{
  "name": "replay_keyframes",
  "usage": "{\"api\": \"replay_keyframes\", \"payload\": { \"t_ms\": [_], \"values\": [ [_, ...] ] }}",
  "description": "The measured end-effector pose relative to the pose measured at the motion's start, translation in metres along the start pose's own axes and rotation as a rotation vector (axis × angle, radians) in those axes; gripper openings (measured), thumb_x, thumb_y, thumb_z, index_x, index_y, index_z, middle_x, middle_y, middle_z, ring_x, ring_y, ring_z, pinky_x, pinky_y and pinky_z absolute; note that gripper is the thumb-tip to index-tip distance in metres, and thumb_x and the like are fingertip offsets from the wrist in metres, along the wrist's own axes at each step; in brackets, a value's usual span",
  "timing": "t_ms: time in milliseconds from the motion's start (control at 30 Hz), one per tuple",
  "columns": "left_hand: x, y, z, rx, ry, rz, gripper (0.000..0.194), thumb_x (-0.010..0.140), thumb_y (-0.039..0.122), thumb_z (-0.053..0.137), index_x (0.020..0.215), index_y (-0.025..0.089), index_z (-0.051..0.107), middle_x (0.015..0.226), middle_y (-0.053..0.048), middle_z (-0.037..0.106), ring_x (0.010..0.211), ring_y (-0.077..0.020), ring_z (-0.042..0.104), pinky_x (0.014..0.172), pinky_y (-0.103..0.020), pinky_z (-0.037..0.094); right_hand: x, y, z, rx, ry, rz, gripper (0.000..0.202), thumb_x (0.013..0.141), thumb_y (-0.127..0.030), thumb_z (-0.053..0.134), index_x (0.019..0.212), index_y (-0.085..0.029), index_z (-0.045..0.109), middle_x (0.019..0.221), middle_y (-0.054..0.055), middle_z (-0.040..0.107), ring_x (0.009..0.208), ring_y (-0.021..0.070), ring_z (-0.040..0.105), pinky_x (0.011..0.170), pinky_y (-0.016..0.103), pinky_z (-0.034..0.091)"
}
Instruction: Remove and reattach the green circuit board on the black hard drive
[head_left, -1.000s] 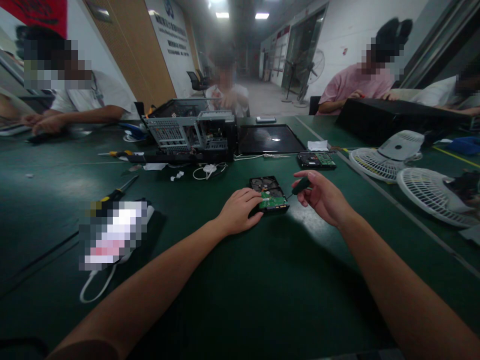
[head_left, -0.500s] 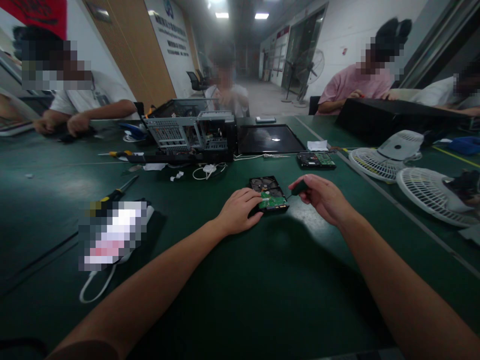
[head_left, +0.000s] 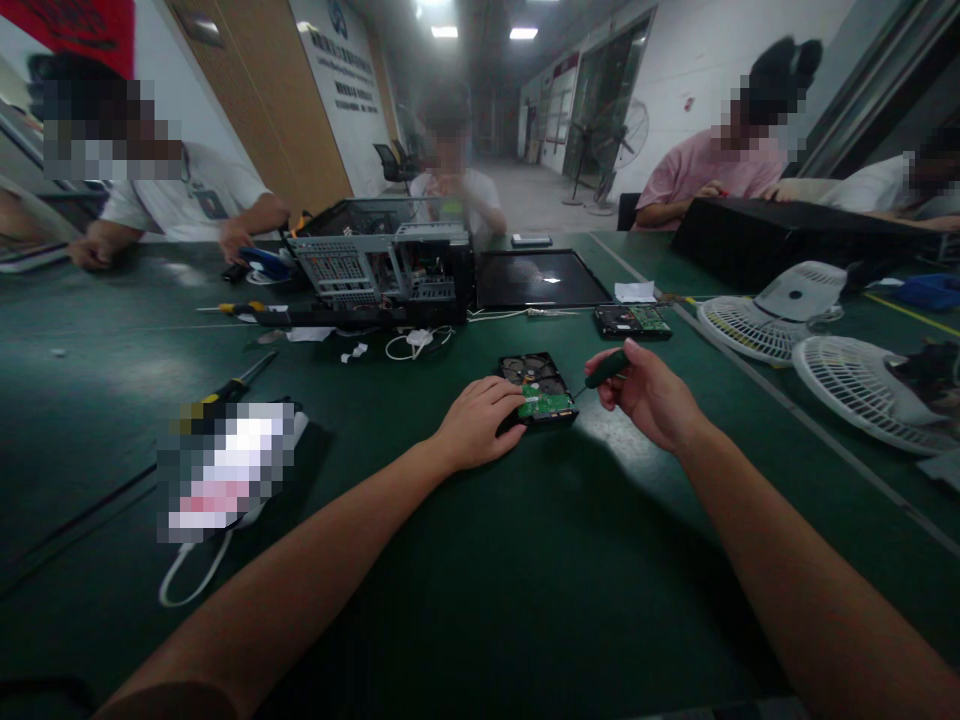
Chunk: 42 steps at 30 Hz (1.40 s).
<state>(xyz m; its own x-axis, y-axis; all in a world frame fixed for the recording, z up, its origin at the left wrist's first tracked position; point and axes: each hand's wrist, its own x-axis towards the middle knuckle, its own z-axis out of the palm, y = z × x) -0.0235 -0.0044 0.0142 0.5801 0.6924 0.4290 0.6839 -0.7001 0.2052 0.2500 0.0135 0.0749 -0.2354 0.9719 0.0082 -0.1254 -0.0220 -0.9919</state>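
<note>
A hard drive [head_left: 536, 372] lies on the green tabletop with its green circuit board facing up. My left hand [head_left: 484, 420] grips its left side, fingers over the board edge and thumb at the near corner. In my right hand [head_left: 652, 395] is a small screwdriver [head_left: 606, 369] with a dark green handle, pinched between thumb and fingers. Its thin shaft slants down to the left, and the tip is at the drive's right edge; whether it touches a screw I cannot tell. A second hard drive [head_left: 632, 321] lies farther back to the right.
An opened computer case [head_left: 382, 265] and a flat dark panel [head_left: 541, 278] stand at the back. White fan parts [head_left: 757, 325] lie to the right. On the left are a yellow-black screwdriver [head_left: 232, 388] and a blurred-out device [head_left: 232, 470] with a white cable. Several people sit around the table.
My right hand has shifted slightly, showing more of the screwdriver handle. My left hand and the hard drive have stayed put. At far left, a person's hand has moved toward the blue object.
</note>
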Motion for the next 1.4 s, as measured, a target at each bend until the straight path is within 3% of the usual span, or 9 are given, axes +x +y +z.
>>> {"api": "replay_keyframes", "payload": {
  "t_ms": [333, 500, 633, 767, 1033, 1400],
  "values": [
    [-0.0003, -0.0002, 0.0, -0.009, 0.007, -0.003, 0.04, 0.093, 0.035, 0.065, 0.13, 0.02, 0.062, 0.134, -0.011, 0.064, 0.128, -0.03, 0.054, 0.108, -0.051, 0.046, -0.0014, -0.0013, -0.0005, -0.052, -0.074, 0.001, 0.039, 0.095, -0.056, 0.056, 0.094, -0.021, 0.072, 0.105, 0.011, 0.073, 0.065, 0.0165, 0.055, 0.051, 0.032, 0.035],
    [-0.0001, -0.0002, 0.0004, -0.003, -0.005, -0.011, 0.043, 0.093, 0.036, 0.065, 0.131, 0.018, 0.061, 0.133, -0.011, 0.064, 0.127, -0.0299, 0.055, 0.109, -0.051, 0.046, -0.0022, 0.0026, 0.0023, -0.019, -0.07, -0.022, 0.034, 0.095, -0.057, 0.059, 0.098, -0.025, 0.067, 0.102, 0.007, 0.072, 0.061, 0.0142, 0.056, 0.049, 0.03, 0.033],
    [-0.0002, -0.0014, 0.0023, -0.002, 0.001, 0.005, 0.042, 0.092, 0.035, 0.065, 0.132, 0.02, 0.062, 0.134, -0.011, 0.063, 0.128, -0.0299, 0.054, 0.108, -0.051, 0.047, -0.0004, 0.0053, 0.0014, 0.011, -0.017, -0.017, 0.043, 0.094, -0.066, 0.057, 0.11, -0.028, 0.067, 0.104, 0.005, 0.069, 0.059, 0.0134, 0.056, 0.046, 0.03, 0.031],
    [-0.0004, -0.0023, 0.003, 0.009, -0.002, 0.018, 0.041, 0.094, 0.035, 0.063, 0.133, 0.022, 0.062, 0.136, -0.011, 0.061, 0.13, -0.0309, 0.052, 0.108, -0.053, 0.046, 0.0019, 0.0055, 0.0, 0.038, -0.003, -0.007, 0.051, 0.094, -0.071, 0.05, 0.107, -0.025, 0.069, 0.105, 0.007, 0.067, 0.061, 0.0142, 0.057, 0.048, 0.031, 0.035],
    [-0.0005, -0.0015, 0.0013, 0.004, -0.003, 0.021, 0.042, 0.094, 0.035, 0.063, 0.133, 0.021, 0.062, 0.136, -0.012, 0.06, 0.13, -0.0308, 0.052, 0.108, -0.052, 0.047, -0.0003, 0.0008, 0.0026, 0.018, 0.019, 0.008, 0.039, 0.095, -0.059, 0.054, 0.098, -0.023, 0.069, 0.114, 0.009, 0.07, 0.059, 0.0135, 0.051, 0.046, 0.031, 0.026],
    [-0.0001, -0.0004, -0.0008, -0.014, -0.004, 0.021, 0.037, 0.094, 0.035, 0.064, 0.129, 0.02, 0.063, 0.133, -0.011, 0.061, 0.129, -0.0297, 0.054, 0.108, -0.051, 0.048, 0.0006, 0.0032, -0.0002, 0.015, 0.024, -0.011, 0.034, 0.093, -0.054, 0.062, 0.104, -0.024, 0.072, 0.099, 0.006, 0.07, 0.063, 0.0129, 0.052, 0.048, 0.029, 0.029]
  ]
}}
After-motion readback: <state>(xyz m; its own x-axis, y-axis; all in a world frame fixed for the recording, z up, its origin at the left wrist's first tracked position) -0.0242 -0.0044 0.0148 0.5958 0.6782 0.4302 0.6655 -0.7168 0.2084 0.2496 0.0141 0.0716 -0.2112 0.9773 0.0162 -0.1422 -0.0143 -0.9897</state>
